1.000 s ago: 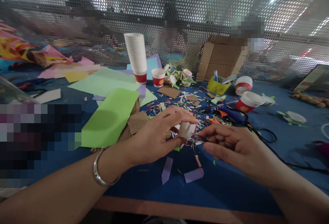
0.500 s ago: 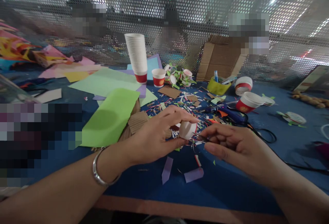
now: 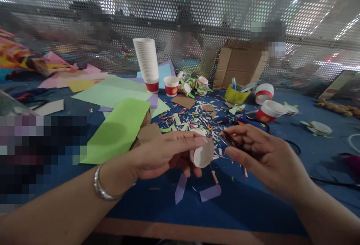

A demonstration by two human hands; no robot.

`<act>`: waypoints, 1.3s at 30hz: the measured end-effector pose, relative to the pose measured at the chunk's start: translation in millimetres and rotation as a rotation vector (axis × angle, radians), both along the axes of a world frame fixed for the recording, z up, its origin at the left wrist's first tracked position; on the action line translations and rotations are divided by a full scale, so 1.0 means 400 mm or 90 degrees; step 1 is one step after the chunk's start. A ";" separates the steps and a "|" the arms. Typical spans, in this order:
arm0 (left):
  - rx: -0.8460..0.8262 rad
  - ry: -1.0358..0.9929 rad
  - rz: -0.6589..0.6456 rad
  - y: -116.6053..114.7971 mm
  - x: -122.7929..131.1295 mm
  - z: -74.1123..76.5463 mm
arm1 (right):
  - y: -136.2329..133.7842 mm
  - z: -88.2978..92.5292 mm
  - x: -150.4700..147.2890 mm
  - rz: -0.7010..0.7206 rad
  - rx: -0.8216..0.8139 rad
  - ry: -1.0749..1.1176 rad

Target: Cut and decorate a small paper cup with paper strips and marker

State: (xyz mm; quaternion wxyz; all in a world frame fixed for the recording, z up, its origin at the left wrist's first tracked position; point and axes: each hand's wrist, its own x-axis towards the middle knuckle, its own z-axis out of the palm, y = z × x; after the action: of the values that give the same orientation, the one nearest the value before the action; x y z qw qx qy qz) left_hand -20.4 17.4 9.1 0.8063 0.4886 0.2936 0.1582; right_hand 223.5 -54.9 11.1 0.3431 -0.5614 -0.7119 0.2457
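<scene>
My left hand (image 3: 168, 151), with a silver bangle at the wrist, is closed on a cut-down paper cup bottom (image 3: 204, 155). Its round white inside faces me, and a red edge shows at its left side. Fingers lie over the top of the piece and under it. To the right, my right hand (image 3: 258, 151) is closed around small scissors (image 3: 234, 141). The blades point left toward the cup bottom, with a gap between them. My fingers partly hide the scissor handles. Beneath both hands lie many paper scraps (image 3: 206, 111) in white, red and green.
A tall stack of paper cups (image 3: 146, 63) stands behind, beside a single cup (image 3: 171, 86) and a pile of small cup-and-green-paper pieces (image 3: 194, 83). Green paper (image 3: 118, 128) lies left. Toward the right are a yellow holder (image 3: 237, 95) and a tilted cup (image 3: 270, 111).
The scissors have drawn away from the cup bottom, where their tips were at its edge. My left hand has lowered and turned the piece, so more of its inside shows.
</scene>
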 end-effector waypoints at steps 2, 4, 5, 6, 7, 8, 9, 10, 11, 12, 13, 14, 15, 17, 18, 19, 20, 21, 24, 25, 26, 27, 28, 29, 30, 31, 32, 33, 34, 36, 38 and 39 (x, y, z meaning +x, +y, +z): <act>-0.037 -0.005 0.003 -0.005 0.005 0.000 | 0.004 0.005 -0.010 0.001 -0.039 0.041; -0.071 -0.016 -0.005 -0.009 0.010 -0.001 | 0.007 0.008 -0.023 0.029 -0.088 0.096; -0.086 -0.021 -0.014 -0.011 0.012 -0.002 | 0.009 0.008 -0.030 0.046 -0.112 0.127; -0.098 -0.026 -0.028 -0.012 0.014 -0.004 | 0.009 0.006 -0.036 0.061 -0.131 0.159; -0.107 -0.033 -0.045 -0.013 0.016 -0.006 | 0.010 0.004 -0.041 0.067 -0.145 0.184; -0.114 -0.041 -0.060 -0.014 0.017 -0.008 | 0.010 0.001 -0.045 0.070 -0.152 0.198; -0.121 -0.048 -0.070 -0.016 0.018 -0.010 | 0.011 -0.003 -0.047 0.068 -0.151 0.205; -0.129 -0.054 -0.078 -0.017 0.019 -0.013 | 0.011 -0.006 -0.049 0.063 -0.146 0.207; -0.138 -0.061 -0.084 -0.018 0.019 -0.015 | 0.011 -0.009 -0.049 0.060 -0.137 0.207; -0.146 -0.065 -0.090 -0.019 0.020 -0.016 | 0.011 -0.012 -0.049 0.055 -0.129 0.208; -0.151 -0.068 -0.093 -0.019 0.021 -0.018 | 0.011 -0.013 -0.049 0.054 -0.125 0.213; -0.154 -0.067 -0.093 -0.020 0.021 -0.019 | 0.011 -0.014 -0.050 0.055 -0.124 0.222; -0.151 -0.062 -0.089 -0.021 0.022 -0.019 | 0.011 -0.014 -0.051 0.055 -0.127 0.235; -0.136 -0.046 -0.068 -0.022 0.023 -0.020 | 0.012 -0.013 -0.054 0.053 -0.135 0.266; -0.125 -0.037 -0.056 -0.022 0.024 -0.019 | 0.012 -0.013 -0.055 0.050 -0.137 0.279; -0.117 -0.031 -0.046 -0.023 0.025 -0.019 | 0.013 -0.013 -0.056 0.049 -0.141 0.287; -0.111 -0.027 -0.042 -0.023 0.026 -0.019 | 0.014 -0.014 -0.057 0.046 -0.145 0.292; -0.108 -0.023 -0.042 -0.023 0.027 -0.019 | 0.016 -0.014 -0.058 0.045 -0.153 0.295; -0.102 -0.015 -0.047 -0.023 0.028 -0.021 | 0.021 -0.010 -0.057 0.033 -0.189 0.311; -0.098 -0.012 -0.046 -0.023 0.028 -0.022 | 0.023 -0.007 -0.057 0.032 -0.204 0.318; -0.095 -0.007 -0.045 -0.022 0.027 -0.023 | 0.024 -0.005 -0.057 0.034 -0.220 0.325; -0.095 -0.004 -0.046 -0.020 0.026 -0.024 | 0.026 -0.002 -0.057 0.039 -0.237 0.333; -0.099 -0.002 -0.050 -0.019 0.025 -0.024 | 0.028 -0.001 -0.056 0.045 -0.251 0.343; -0.104 -0.003 -0.055 -0.017 0.024 -0.024 | 0.029 0.000 -0.056 0.049 -0.264 0.356; -0.109 -0.005 -0.064 -0.015 0.022 -0.024 | 0.030 0.000 -0.055 0.053 -0.276 0.368; -0.112 -0.009 -0.076 -0.013 0.021 -0.023 | 0.031 -0.001 -0.055 0.058 -0.287 0.379; -0.114 -0.013 -0.093 -0.011 0.019 -0.022 | 0.032 -0.003 -0.053 0.065 -0.299 0.390; -0.114 -0.015 -0.110 -0.009 0.017 -0.020 | 0.032 -0.006 -0.052 0.073 -0.313 0.398; -0.112 -0.015 -0.128 -0.007 0.014 -0.019 | 0.033 -0.008 -0.050 0.084 -0.328 0.405; -0.112 -0.011 -0.158 -0.004 0.010 -0.019 | 0.036 -0.013 -0.047 0.112 -0.358 0.419; -0.094 -0.003 -0.161 -0.005 0.007 -0.022 | 0.037 -0.017 -0.046 0.151 -0.394 0.439; -0.075 0.002 -0.148 -0.006 0.006 -0.024 | 0.037 -0.019 -0.046 0.170 -0.413 0.449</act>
State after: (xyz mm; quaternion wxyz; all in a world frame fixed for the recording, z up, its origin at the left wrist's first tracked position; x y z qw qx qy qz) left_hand -17.9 14.8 -0.6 0.8461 0.4711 0.2451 0.0451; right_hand 204.9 -40.0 3.7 0.3361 -0.4256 -0.5050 0.6714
